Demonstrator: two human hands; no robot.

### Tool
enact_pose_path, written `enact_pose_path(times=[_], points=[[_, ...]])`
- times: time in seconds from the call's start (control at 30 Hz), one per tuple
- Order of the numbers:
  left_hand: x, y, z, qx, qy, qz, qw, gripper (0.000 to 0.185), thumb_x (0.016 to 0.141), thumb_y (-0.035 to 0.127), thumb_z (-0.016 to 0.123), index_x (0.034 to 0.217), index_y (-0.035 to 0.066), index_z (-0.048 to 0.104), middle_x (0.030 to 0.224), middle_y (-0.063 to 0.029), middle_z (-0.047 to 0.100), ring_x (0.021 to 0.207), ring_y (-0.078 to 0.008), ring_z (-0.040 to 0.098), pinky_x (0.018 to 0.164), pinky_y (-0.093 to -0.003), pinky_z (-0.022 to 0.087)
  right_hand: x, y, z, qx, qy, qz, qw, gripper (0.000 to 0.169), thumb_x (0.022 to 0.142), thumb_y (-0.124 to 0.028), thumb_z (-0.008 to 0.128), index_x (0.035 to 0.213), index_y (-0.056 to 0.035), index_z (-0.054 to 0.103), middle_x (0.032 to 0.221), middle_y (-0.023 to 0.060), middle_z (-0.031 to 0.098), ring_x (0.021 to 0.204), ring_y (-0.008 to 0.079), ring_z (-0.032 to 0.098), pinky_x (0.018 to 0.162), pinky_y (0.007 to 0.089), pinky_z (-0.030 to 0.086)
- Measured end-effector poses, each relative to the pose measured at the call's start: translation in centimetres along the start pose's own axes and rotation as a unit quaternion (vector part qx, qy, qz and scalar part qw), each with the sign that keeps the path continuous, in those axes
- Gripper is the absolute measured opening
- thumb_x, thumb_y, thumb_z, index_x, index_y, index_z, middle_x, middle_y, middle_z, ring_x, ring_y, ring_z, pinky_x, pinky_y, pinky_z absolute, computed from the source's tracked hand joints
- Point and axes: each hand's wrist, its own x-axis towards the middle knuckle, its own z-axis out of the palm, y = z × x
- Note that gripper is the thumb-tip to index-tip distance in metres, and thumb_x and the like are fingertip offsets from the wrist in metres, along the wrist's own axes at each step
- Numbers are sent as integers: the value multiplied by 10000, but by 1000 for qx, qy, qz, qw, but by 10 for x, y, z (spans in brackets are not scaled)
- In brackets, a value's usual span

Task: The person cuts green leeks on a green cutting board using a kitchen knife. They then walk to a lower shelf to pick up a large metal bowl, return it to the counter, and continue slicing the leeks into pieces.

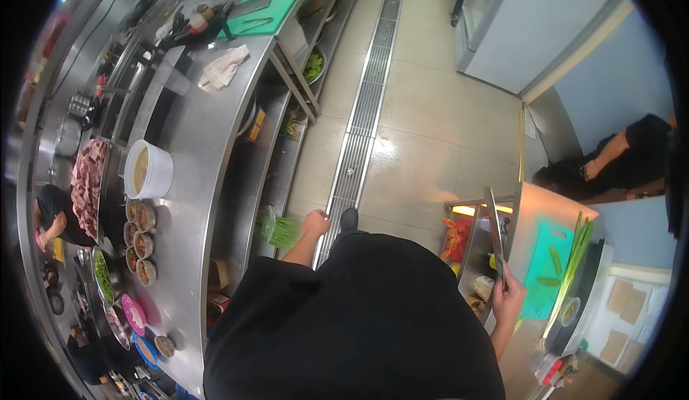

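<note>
My right hand (508, 295) is closed round the handle of a cleaver-like kitchen knife (493, 222), its blade pointing away from me. The knife is beside a steel worktop on the right, where a green cutting board (545, 287) bears two pieces of green vegetable (549, 281). Long green onions (571, 271) lie along the board's far right side, next to a small container (569, 310). My left hand (316, 223) hangs low over the floor near a bag of thin green stalks (281, 230) on a lower shelf; its fingers are curled, and whether they hold anything is unclear.
A long steel counter (188, 195) on the left bears a white tub (153, 169), several small bowls and a damp cloth (224, 67). Another green board (280, 2) with a cleaver is farther up. A floor drain grate (358, 125) runs ahead. Other people stand at both sides.
</note>
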Motion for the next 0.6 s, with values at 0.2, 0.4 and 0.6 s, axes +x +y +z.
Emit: enact_pose_path(times=[0.2,0.4,0.6], points=[[57,-59,-82,-20,21,-127,991,298,846,240,581,1082,136,732,1169,-164,684,1112,-337,646,955,-435,511,40,-44,64,31,-80,6,996,420,830,11,581,1244,-9,648,619,120,532,535,121,438,508,321,375],[31,-156,-99,-189,120,-233,946,337,879,246,538,1092,53,713,1202,-207,659,1127,-351,638,950,-461,508,78,-31,149,-73,-177,-84,978,315,942,-68,548,1220,78,570,891,271,668,807,385,681,699,417,512],[-12,-285,41,66,-70,-138,986,317,945,233,476,1055,50,710,1125,-180,677,1039,-320,656,849,-448,518,101,-45,172,-77,-292,19,953,390,907,-159,572,1294,-110,588,1055,251,672,949,417,656,806,474,513]])
